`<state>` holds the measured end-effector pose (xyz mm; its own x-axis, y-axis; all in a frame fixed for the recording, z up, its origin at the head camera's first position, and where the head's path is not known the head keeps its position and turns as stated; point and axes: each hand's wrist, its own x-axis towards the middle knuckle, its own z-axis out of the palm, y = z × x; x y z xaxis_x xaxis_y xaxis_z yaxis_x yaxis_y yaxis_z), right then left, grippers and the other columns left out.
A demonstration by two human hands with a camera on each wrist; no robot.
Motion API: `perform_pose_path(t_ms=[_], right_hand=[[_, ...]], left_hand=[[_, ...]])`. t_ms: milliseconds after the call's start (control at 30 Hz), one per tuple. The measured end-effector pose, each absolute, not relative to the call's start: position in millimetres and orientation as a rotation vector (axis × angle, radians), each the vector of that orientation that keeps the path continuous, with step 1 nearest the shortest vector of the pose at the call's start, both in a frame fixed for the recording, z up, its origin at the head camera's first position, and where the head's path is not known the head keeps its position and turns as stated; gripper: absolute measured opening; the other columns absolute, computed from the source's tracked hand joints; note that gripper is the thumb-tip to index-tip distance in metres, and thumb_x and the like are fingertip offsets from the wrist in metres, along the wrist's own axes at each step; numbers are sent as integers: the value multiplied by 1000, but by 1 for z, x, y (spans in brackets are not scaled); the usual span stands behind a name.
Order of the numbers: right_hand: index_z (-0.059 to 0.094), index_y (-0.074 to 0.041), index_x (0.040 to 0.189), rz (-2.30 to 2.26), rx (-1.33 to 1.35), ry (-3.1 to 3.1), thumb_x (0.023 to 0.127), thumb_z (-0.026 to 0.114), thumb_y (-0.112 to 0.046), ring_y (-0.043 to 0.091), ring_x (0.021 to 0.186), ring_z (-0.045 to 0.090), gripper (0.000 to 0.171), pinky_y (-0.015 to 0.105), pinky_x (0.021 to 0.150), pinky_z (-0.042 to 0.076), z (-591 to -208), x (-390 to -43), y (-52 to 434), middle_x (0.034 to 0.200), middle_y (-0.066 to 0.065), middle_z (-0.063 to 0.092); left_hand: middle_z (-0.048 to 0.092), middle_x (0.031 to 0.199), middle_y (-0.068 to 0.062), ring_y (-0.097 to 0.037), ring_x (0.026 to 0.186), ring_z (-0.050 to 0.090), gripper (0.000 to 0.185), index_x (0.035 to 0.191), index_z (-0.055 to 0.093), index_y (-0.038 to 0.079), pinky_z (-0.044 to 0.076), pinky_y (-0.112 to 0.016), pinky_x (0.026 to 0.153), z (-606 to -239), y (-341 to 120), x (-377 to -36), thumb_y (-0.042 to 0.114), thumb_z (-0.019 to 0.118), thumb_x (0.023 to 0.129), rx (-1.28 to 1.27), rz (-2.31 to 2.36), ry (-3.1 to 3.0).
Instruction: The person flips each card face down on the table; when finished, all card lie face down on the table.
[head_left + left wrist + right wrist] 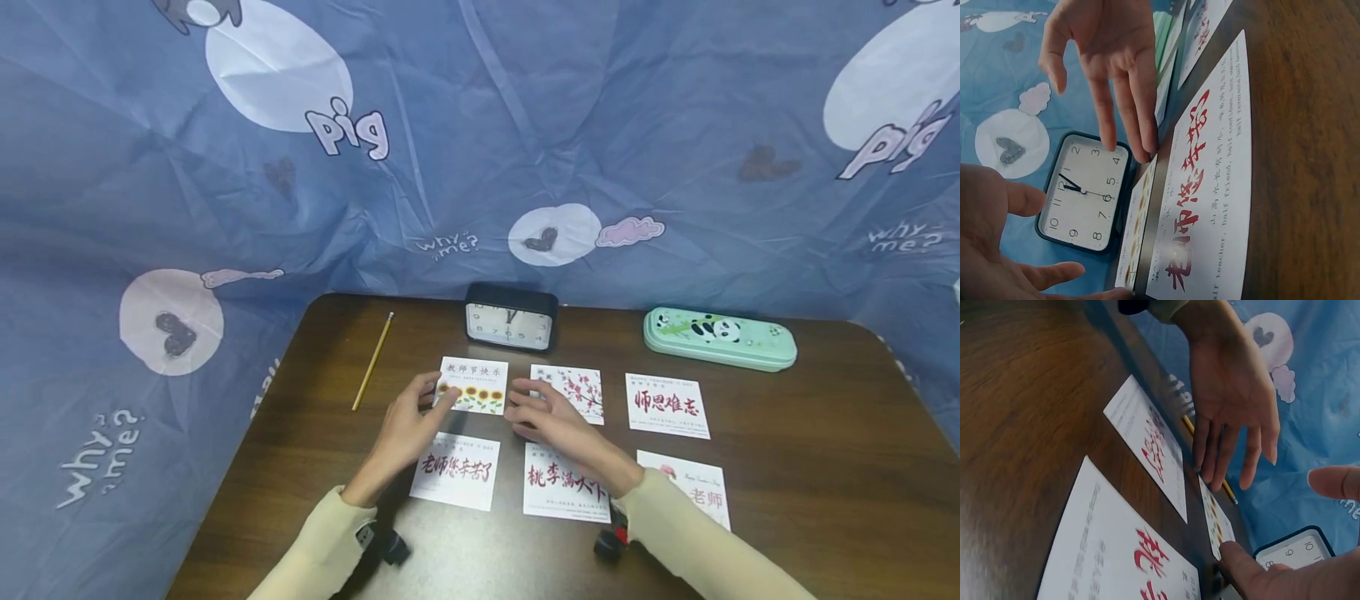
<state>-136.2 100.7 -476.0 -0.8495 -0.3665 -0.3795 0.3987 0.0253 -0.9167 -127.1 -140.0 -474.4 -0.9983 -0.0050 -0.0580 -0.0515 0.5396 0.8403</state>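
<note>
A white card with a row of sunflowers [474, 375] lies flat on the table between the two hands. My left hand [408, 427] is at its left side, fingertips right at the edge and thumb over the lower left corner. On the other side, my right hand [557, 429] has loosely extended fingers by the card's right edge, partly covering a plum blossom card [588, 392]. Both palms face inward in the wrist views. Below them lie two cards with red writing, the left one [453, 492] in plain sight and the right one [562, 502] partly under my right forearm.
A black-framed clock [508, 325] stands behind the sunflower card. To the left lies a yellow pencil [372, 362]. Toward the right are another red-lettered card [667, 406], a partly covered card with a pink flower [708, 479] and a green panda pencil case [720, 340].
</note>
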Motion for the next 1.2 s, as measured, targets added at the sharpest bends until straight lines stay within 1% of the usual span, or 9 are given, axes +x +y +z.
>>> perform_pose_path(t_ms=[133,233,400,533,733,933,1067,1200], right_hand=[[32,-7,160,-1895,78,1751,96,66,-18,38,150,45,73,47,122,43,-475,-138,94,168,21,34],[32,-5,160,-1922,104,1712,96,66,-16,38,151,44,73,47,123,43,-475,-138,90,169,22,33],[32,-1,159,-1995,136,1641,100,62,-15,38,151,44,68,48,124,41,-476,-138,87,166,25,35],[31,1,158,-2049,176,1607,102,58,-14,39,149,43,64,49,125,41,-479,-139,85,163,24,38],[35,-1,156,-2103,280,1595,103,56,-14,37,140,53,58,49,119,47,-481,-140,84,157,24,45],[38,-2,153,-2128,281,1632,104,55,-14,34,135,57,54,46,116,51,-483,-139,86,155,24,48],[40,-2,152,-2139,278,1656,104,54,-14,28,125,64,51,42,111,55,-482,-141,86,153,23,52],[41,-2,150,-2138,256,1676,106,47,-14,21,114,70,46,39,105,58,-479,-144,84,148,26,57]], left_hand=[[61,142,-32,-47,133,60,58,146,52,-4,51,-55,113,-475,-140,-126,33,66,103,-29,1498,2714],[60,142,-33,-47,133,60,57,145,52,-3,51,-55,113,-475,-139,-125,33,65,103,-25,1492,2721],[60,142,-34,-47,134,59,56,146,53,-1,50,-57,114,-474,-138,-123,34,64,103,-39,1464,2732],[60,143,-32,-46,134,60,57,146,53,0,50,-56,114,-474,-138,-124,35,65,103,-58,1456,2737],[64,140,-29,-44,131,62,56,145,54,1,50,-57,113,-475,-135,-124,35,65,102,-63,1434,2753],[64,140,-26,-43,132,61,58,145,56,2,47,-60,113,-474,-131,-124,38,65,101,-28,1300,2810],[62,142,-25,-46,133,58,61,145,56,3,46,-63,112,-471,-127,-122,43,65,100,-7,1191,2858],[62,144,-23,-47,135,56,65,146,56,5,45,-64,112,-469,-123,-121,48,65,99,-19,1147,2861]])
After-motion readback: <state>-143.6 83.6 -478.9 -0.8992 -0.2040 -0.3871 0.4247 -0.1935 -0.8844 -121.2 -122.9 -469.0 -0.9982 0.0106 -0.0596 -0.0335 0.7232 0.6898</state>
